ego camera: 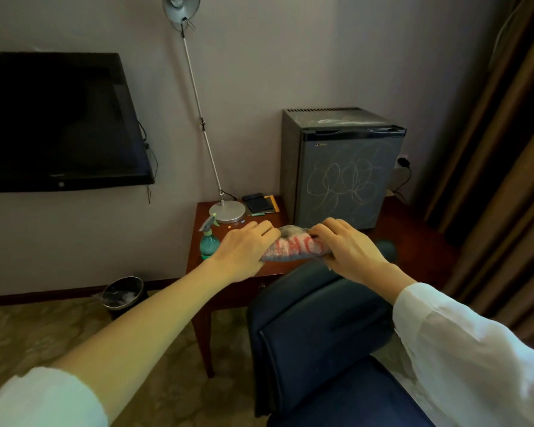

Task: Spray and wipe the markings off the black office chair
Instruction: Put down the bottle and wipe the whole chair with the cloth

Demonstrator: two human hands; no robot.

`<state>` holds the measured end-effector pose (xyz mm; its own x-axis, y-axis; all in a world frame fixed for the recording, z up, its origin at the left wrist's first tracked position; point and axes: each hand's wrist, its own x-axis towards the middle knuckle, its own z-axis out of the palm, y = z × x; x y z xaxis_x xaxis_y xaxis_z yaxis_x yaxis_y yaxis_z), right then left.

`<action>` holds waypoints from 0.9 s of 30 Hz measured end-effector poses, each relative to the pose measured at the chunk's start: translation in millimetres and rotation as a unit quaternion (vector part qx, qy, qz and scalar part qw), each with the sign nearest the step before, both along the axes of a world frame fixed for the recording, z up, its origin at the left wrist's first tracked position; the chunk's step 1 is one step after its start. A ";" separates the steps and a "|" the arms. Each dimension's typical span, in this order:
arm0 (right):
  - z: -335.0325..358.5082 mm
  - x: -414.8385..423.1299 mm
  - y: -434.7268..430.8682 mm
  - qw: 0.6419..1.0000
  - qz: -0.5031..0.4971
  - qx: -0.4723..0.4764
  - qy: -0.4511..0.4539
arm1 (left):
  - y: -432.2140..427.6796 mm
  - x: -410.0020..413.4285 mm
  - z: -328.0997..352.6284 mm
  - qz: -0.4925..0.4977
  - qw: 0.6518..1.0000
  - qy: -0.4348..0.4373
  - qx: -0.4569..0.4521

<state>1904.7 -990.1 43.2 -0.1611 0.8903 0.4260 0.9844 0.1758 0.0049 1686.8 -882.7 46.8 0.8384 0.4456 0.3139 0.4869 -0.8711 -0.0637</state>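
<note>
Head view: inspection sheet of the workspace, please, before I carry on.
Surface: wooden table, reddish-brown.
Job's things: cloth held above table's front edge; spray bottle upright on table; chair in front, no markings visible.
Clutter: lamp base, dark pad, pen.
Hands: left hand and right hand each grip a cloth end.
Cables: lamp cord; fridge cord plugged at the wall; TV leads hanging.
Surroundings: scribbled mini fridge, TV, waste bin, curtain.

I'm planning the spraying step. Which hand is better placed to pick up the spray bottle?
Left. The spray bottle stands on the desk just beside the left hand; the right hand is farther off, across the cloth both hands hold.
</note>
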 end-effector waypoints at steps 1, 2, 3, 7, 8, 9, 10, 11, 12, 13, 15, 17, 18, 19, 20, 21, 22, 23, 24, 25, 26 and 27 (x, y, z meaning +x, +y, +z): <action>-3.1 -4.2 1.0 1.000 -0.001 -0.004 0.001 | 2.0 -4.4 -3.1 -0.003 1.000 0.003 -0.001; -6.3 -7.9 1.8 1.000 -0.001 -0.009 0.002 | 3.3 -8.5 -6.3 -0.003 1.000 0.007 -0.003; -9.8 -10.8 2.5 1.000 -0.001 -0.014 0.002 | 4.3 -11.7 -10.0 -0.002 1.000 0.011 -0.005; -21.3 -16.9 6.8 0.999 0.000 -0.035 0.002 | 6.9 -18.6 -23.6 0.004 1.000 0.013 -0.021; -22.9 -17.4 8.2 0.999 0.000 -0.038 0.003 | 6.7 -19.3 -25.7 0.008 1.000 0.012 -0.024; -24.4 -17.2 10.0 0.999 -0.001 -0.041 0.004 | 6.5 -19.7 -27.0 0.012 1.000 0.013 -0.025; -25.5 -17.6 11.4 0.999 -0.001 -0.045 0.006 | 5.6 -20.4 -27.9 0.015 0.999 0.012 -0.028; -26.7 -18.0 12.5 0.999 0.000 -0.050 0.007 | 4.5 -21.6 -28.7 0.018 0.999 0.014 -0.034; -27.6 -18.9 13.3 0.998 0.002 -0.056 0.008 | 3.3 -23.2 -29.1 0.021 0.999 0.015 -0.039; -28.0 -19.8 14.6 0.998 0.004 -0.059 0.008 | 2.4 -24.8 -28.5 0.025 0.999 0.017 -0.041; -26.6 -21.7 18.6 0.998 0.010 -0.060 0.011 | 1.5 -28.0 -25.4 0.033 0.999 0.016 -0.039; -24.0 -22.9 25.4 0.998 0.022 -0.057 0.013 | 1.6 -31.2 -23.9 0.045 0.998 0.013 -0.033; -22.9 -24.2 29.2 0.998 0.030 -0.053 0.012 | 1.4 -33.3 -24.5 0.051 0.998 0.013 -0.027; -23.2 -25.6 33.0 0.998 0.037 -0.050 0.011 | 0.9 -36.0 -26.3 0.056 0.998 0.015 -0.023; -24.8 -28.2 36.1 0.998 0.041 -0.052 0.009 | 0.5 -39.2 -29.2 0.057 0.998 0.019 -0.020; -27.9 -31.0 38.7 0.997 0.041 -0.062 0.009 | 1.1 -42.9 -33.2 0.057 0.998 0.024 -0.020; -31.4 -34.3 41.6 0.996 0.041 -0.074 0.008 | 3.4 -46.7 -37.2 0.055 0.998 0.029 -0.019; -35.0 -37.0 45.8 0.996 0.041 -0.084 0.006 | 7.7 -50.1 -39.8 0.053 0.998 0.034 -0.018; -36.8 -39.4 51.4 0.995 0.039 -0.088 0.005 | 14.7 -53.3 -41.1 0.052 0.998 0.036 -0.017; -37.0 -41.4 58.9 0.995 0.036 -0.088 0.006 | 24.3 -55.1 -41.1 0.053 0.998 0.036 -0.017; -35.9 -43.1 68.0 0.996 0.031 -0.086 0.008 | 35.5 -56.2 -40.9 0.053 0.998 0.032 -0.016; -34.0 -44.4 78.2 0.996 0.026 -0.085 0.011 | 47.2 -56.7 -40.4 0.052 0.998 0.029 -0.015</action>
